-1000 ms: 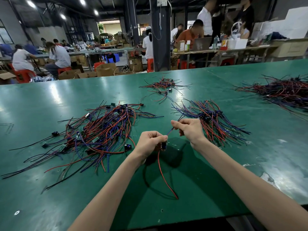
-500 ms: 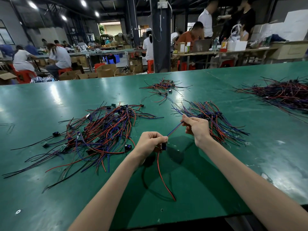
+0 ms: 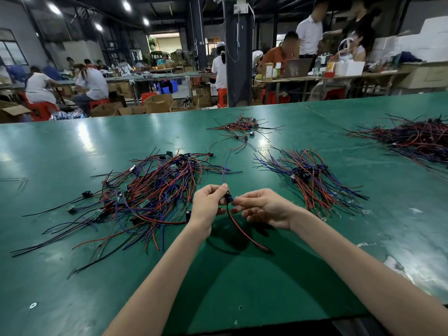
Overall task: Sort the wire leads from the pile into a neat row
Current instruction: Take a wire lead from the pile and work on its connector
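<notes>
My left hand (image 3: 210, 202) pinches one wire lead (image 3: 244, 235) at its small black connector (image 3: 228, 197), just above the green table (image 3: 242, 287). The lead's blue wire runs up and away from that hand, and its red wire droops toward me onto the table. My right hand (image 3: 265, 207) is beside the connector with relaxed fingers, its fingertips touching or almost touching it. The tangled pile (image 3: 150, 197) of red, blue and black leads lies to the left of my hands. A fanned bundle of leads (image 3: 312, 178), connectors together, lies to the right.
A small loose cluster of leads (image 3: 242, 128) lies further back at the centre. A large dark heap of wires (image 3: 417, 139) sits at the far right. The near table edge (image 3: 266, 323) runs under my forearms. People work at benches beyond the table.
My right hand let go of the blue wire's end and came back left to the connector. The blue wire now points away from me instead of stretching right.
</notes>
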Motion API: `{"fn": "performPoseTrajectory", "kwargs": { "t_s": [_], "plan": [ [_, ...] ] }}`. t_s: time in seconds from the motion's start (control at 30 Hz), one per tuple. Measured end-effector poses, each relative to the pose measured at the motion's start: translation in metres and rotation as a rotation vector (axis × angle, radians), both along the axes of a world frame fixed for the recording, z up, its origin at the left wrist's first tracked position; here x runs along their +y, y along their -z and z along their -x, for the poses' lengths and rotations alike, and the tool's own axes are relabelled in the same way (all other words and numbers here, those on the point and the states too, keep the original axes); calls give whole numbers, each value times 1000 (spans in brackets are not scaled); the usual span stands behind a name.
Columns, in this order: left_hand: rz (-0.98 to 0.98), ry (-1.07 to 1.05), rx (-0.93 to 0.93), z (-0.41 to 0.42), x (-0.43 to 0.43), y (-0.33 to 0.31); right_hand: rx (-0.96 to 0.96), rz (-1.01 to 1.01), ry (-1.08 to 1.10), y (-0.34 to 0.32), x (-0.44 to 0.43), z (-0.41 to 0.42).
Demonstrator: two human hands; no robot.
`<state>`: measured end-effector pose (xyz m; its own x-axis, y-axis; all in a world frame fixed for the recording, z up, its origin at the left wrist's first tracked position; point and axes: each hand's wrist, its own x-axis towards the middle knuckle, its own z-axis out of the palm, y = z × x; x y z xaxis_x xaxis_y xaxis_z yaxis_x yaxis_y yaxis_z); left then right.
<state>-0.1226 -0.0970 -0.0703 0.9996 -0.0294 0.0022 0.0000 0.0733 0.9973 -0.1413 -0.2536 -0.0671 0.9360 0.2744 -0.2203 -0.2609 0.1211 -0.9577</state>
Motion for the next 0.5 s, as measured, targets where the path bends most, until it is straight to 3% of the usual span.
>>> {"fn": "performPoseTrajectory", "kwargs": {
  "t_s": [0.27,0.5],
  "plan": [
    [71,-6,-18,-3,-2,4,-58,70,-17,5,13,5],
    [13,-10,-52,0,-4,5,-79,45,-9,4,15,7]
  ]
}}
